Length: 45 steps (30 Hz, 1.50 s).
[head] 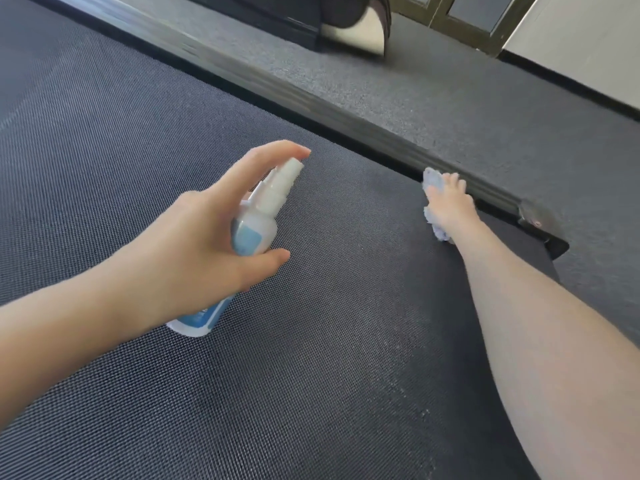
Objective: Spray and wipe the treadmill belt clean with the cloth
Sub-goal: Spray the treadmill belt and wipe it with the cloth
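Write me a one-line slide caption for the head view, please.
Left hand aims a spray bottle over the treadmill belt while the right hand presses a pale cloth beside the side rail.

dark woven-dot belt (311, 375), white-and-blue spray bottle (254, 233), pale blue cloth (433, 180)

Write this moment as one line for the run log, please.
left hand: grips spray bottle, index finger above nozzle | right hand: presses cloth on treadmill belt beside side rail
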Tool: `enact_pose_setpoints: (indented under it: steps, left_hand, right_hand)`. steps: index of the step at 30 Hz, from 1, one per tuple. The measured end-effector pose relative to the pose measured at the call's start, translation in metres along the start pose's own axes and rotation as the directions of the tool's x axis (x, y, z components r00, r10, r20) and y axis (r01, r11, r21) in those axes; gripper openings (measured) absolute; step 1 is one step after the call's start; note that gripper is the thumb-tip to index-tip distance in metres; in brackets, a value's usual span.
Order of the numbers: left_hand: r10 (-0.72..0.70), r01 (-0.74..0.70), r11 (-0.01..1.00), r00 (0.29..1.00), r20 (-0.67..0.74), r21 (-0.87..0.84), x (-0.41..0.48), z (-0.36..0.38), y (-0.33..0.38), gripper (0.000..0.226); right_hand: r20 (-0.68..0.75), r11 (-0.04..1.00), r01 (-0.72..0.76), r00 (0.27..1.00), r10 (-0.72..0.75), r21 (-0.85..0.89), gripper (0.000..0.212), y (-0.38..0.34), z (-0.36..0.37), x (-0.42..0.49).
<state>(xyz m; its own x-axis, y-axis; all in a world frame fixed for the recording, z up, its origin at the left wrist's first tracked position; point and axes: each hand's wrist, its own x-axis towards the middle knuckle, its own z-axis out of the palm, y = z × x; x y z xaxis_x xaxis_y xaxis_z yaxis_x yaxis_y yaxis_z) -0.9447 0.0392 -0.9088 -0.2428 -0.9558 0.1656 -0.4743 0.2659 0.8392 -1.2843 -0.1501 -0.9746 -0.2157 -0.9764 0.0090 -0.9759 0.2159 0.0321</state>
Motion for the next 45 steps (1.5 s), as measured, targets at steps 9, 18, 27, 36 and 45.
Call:
enact_pose_setpoints:
  steps: [9, 18, 27, 36, 45]
  left_hand:
    - [-0.024, 0.024, 1.0, 0.998, -0.06, -0.007, -0.005, -0.014, -0.001, 0.078]
    - [-0.028, 0.032, 0.998, 0.995, -0.094, 0.048, -0.022, -0.026, 0.012, 0.082]
    - [-0.022, 0.029, 0.994, 0.998, -0.066, 0.107, -0.027, -0.015, 0.021, 0.083]
    - [-0.061, 0.071, 0.99, 0.995, -0.082, 0.123, -0.026, -0.01, 0.018, 0.082]
    - [-0.079, 0.099, 0.986, 0.985, -0.154, 0.131, -0.032, -0.012, 0.01, 0.083]
  right_hand:
    - [0.0, 0.869, 0.492, 0.87, -0.493, 0.046, 0.045, -0.119, -0.028, -0.066]
    - [-0.035, 0.481, 0.82, 0.515, -0.856, 0.309, 0.051, -0.081, -0.021, -0.252]
    - [-0.055, 0.24, 0.962, 0.249, -0.967, 0.127, 0.047, -0.045, -0.009, -0.306]
    - [-0.003, 0.678, 0.707, 0.693, -0.721, 0.2, 0.038, -0.043, -0.015, -0.118]
    - [-0.002, 0.921, 0.313, 0.947, -0.321, 0.231, 0.053, -0.029, -0.019, -0.039]
